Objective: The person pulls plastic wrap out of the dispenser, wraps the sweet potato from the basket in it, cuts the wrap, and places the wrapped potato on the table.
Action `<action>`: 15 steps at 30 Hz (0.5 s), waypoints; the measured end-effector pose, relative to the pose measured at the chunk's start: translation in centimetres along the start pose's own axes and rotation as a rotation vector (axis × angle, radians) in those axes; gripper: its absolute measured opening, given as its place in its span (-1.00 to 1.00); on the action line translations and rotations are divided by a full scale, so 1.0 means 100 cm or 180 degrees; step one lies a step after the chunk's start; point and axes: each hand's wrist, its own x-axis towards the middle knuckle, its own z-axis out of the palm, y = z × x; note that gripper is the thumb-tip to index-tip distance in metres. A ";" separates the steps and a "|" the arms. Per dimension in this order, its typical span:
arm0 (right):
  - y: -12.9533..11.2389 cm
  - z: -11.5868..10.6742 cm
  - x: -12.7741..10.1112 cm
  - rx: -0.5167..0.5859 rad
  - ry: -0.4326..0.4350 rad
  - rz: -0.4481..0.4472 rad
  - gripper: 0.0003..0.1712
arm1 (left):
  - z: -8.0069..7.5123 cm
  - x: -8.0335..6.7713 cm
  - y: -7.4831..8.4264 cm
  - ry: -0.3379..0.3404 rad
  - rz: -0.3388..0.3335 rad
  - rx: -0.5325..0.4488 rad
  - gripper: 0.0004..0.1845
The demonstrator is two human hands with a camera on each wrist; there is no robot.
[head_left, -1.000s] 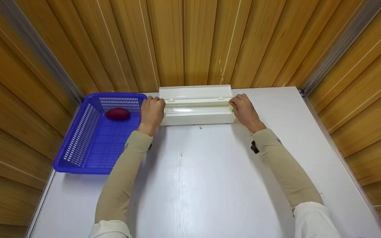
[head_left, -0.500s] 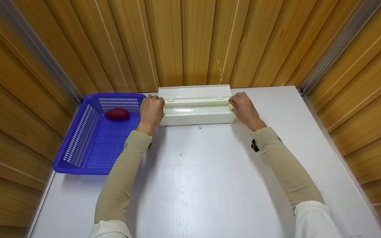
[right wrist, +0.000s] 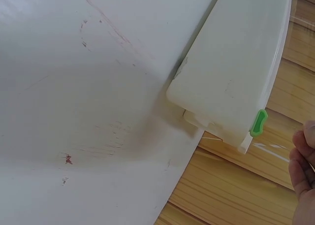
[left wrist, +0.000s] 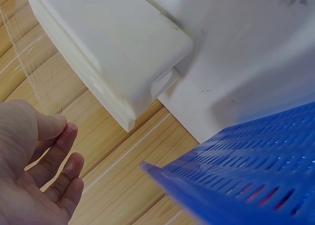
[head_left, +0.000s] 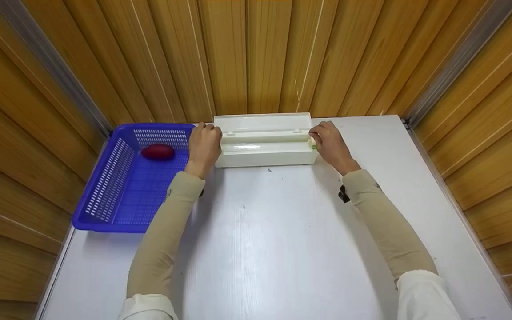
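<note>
A white cling film dispenser (head_left: 266, 159) lies along the back of the table, its lid (head_left: 262, 121) raised behind it and a clear roll (head_left: 247, 147) inside. At its left end, my left hand (head_left: 204, 146) pinches the edge of clear cling film (left wrist: 37, 82) between thumb and fingertips; the film stretches up from there in the left wrist view. My right hand (head_left: 330, 144) is at the other end, thumb and fingers drawn together on the film's other corner, partly cut off in the right wrist view. A green slide cutter (right wrist: 258, 122) sits at the dispenser's right end.
Left of the dispenser stands a blue plastic basket (head_left: 125, 229) with a dark red oval object (head_left: 158, 152) in it, close beside my left hand. Wood-patterned panels (head_left: 265, 58) rise directly behind the white table (head_left: 256, 249).
Both hands have risen very slightly at the dispenser's ends. My right hand has shifted a little to the right, and the green cutter shows beside its fingers.
</note>
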 end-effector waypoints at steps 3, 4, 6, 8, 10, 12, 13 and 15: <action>-0.001 -0.001 0.000 0.0007 0.0003 -0.0014 -0.85 | -0.001 0.000 0.000 0.0061 0.0021 0.0016 -0.85; -0.001 -0.001 0.001 -0.0003 0.0002 0.0008 -0.84 | -0.001 0.000 0.000 0.0057 0.0029 0.0019 -0.85; -0.001 -0.001 0.001 -0.0010 -0.0002 0.0052 -0.84 | -0.002 0.000 0.000 0.0044 0.0036 0.0018 -0.85; 0.000 -0.001 0.002 -0.0001 -0.0006 0.0074 -0.84 | -0.002 0.001 0.000 0.0043 0.0035 0.0014 -0.85; 0.000 -0.001 0.003 0.0009 -0.0005 0.0080 -0.83 | -0.003 0.001 0.000 0.0029 0.0017 -0.0009 -0.85; -0.001 -0.002 0.003 0.0017 -0.0013 0.0080 -0.83 | -0.003 0.001 0.000 0.0023 0.0000 -0.0041 -0.84; -0.001 -0.002 0.004 0.0022 -0.0020 0.0084 -0.83 | -0.003 0.001 0.000 0.0022 -0.0002 -0.0053 -0.84; -0.002 -0.002 0.004 0.0021 -0.0038 0.0103 -0.82 | -0.004 0.001 -0.001 0.0021 0.0007 -0.0060 -0.84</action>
